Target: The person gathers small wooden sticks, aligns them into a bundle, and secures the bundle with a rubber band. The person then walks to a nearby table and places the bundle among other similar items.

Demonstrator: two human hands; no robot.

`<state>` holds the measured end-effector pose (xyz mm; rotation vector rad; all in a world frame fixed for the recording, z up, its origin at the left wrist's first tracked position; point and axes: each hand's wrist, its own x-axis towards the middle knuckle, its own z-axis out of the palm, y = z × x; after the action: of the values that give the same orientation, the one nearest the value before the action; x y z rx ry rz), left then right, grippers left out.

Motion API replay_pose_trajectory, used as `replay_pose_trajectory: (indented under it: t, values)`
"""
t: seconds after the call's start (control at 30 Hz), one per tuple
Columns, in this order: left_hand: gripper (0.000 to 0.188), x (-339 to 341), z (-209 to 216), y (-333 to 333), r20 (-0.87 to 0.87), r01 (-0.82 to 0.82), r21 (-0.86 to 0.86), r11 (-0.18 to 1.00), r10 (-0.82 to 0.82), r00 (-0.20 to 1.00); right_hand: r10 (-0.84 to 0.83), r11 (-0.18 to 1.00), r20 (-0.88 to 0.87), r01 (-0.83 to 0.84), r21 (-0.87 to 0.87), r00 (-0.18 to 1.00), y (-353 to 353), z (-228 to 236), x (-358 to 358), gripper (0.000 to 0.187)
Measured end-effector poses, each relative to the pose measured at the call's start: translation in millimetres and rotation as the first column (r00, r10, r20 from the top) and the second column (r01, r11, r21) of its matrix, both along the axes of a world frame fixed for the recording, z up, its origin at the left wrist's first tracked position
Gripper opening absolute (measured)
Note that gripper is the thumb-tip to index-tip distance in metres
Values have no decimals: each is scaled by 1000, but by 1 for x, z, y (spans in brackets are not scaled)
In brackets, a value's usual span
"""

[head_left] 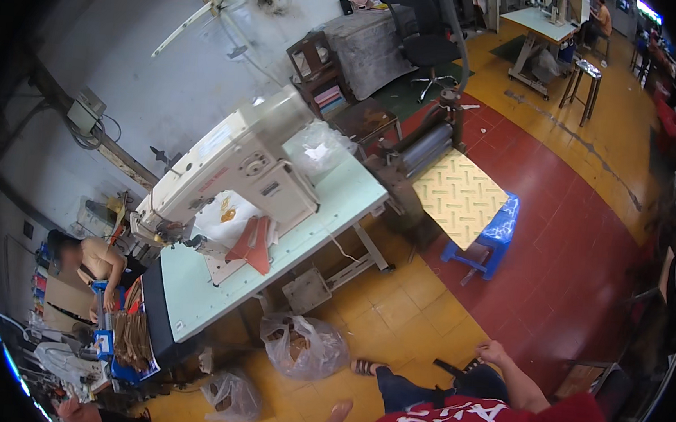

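My right hand (491, 351) hangs over the floor beside my right knee, its fingers curled inward; whether anything small is in them does not show. Low in the picture, my left hand (337, 415) is partly visible beside my red shirt, its fingers unclear. Neither hand touches the sewing machine (231, 164) on its pale green table (339, 191). A reddish-brown flat piece (252, 244) lies by the machine's needle end. Nearest to my left hand on the floor is a clear plastic bag (305, 348) with brown contents.
A second plastic bag (231, 396) rests on the floor. Ahead, a yellow patterned board (460, 198) slopes from a roller machine (428, 148) above a blue plastic stool (503, 230). At left, another person (103, 261) sits by stacked brown pieces (133, 338). A metal stool (586, 75) stands far right.
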<state>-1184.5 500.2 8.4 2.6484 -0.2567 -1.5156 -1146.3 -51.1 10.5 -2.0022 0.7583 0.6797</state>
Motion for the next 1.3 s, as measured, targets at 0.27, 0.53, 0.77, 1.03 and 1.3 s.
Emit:
replay_pose_trajectory:
  t: [0.27, 0.53, 0.77, 1.03, 1.3]
  values:
    - [41, 158, 66, -419, -73, -410, -678, 609, 500, 863, -710, 690, -92, 715, 112, 699, -226, 32, -100, 15]
    - [41, 230, 121, -616, 174, 236, -570, 787, -165, 971, -623, 701, -59, 590, 401, 780, -356, 42, 38, 27]
    - [40, 394, 151, -793, 283, 268, -536, 800, -129, 950, -642, 735, -205, 670, 108, 738, -553, 76, 86, 23]
    - [40, 557, 194, -942, 252, -67, -726, 684, 356, 900, -520, 840, -302, 543, -9, 799, -737, 57, 251, 22]
    - [49, 656, 196, -1009, 55, -411, -363, 837, 459, 887, 98, 971, -145, -127, -204, 985, -973, 60, 524, 29]
